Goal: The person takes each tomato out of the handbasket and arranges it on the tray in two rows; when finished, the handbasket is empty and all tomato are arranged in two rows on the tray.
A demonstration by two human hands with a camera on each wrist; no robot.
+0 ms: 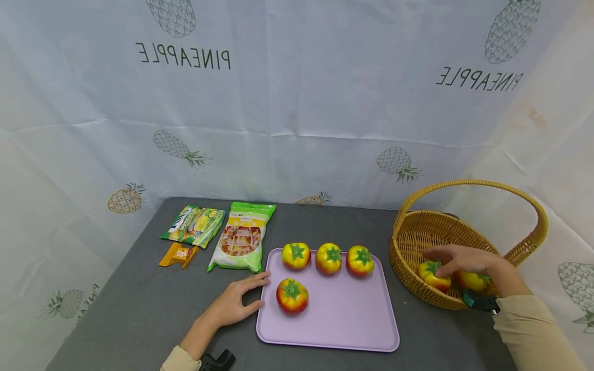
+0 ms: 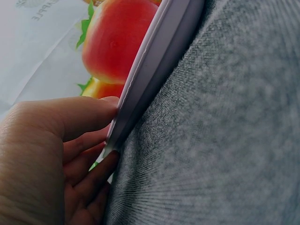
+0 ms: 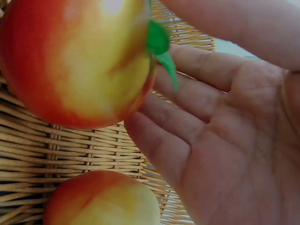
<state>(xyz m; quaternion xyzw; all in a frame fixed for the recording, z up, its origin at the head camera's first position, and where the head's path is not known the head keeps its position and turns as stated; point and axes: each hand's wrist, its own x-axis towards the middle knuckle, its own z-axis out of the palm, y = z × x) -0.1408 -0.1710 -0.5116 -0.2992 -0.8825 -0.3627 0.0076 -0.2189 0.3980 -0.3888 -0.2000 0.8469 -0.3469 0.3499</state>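
My right hand point(image 1: 457, 259) reaches into a wicker basket point(image 1: 402, 268), its thumb and fingers spread about a red-and-yellow fruit point(image 1: 429, 278) with a green leafy top. In the right wrist view the palm is apart from this fruit point(image 3: 79, 61), and the fingers extend behind it. Another such fruit point(image 1: 472, 281) lies beside it, partly under the wrist. At the left rim of a lilac tray point(image 1: 339, 322), my left hand point(image 1: 232, 304) rests with thumb and fingertips touching the edge. Three fruits stand along the tray's back, and one fruit point(image 1: 292, 297) sits nearer the left hand.
Left of the tray lie a green-and-white food bag point(image 1: 241, 237), a green-and-yellow packet point(image 1: 195, 225) and a small orange packet point(image 1: 178, 255). The basket's tall handle point(image 1: 473, 183) arches over the right hand. A pineapple-print curtain point(image 1: 287, 103) hangs behind the dark table point(image 1: 125, 309).
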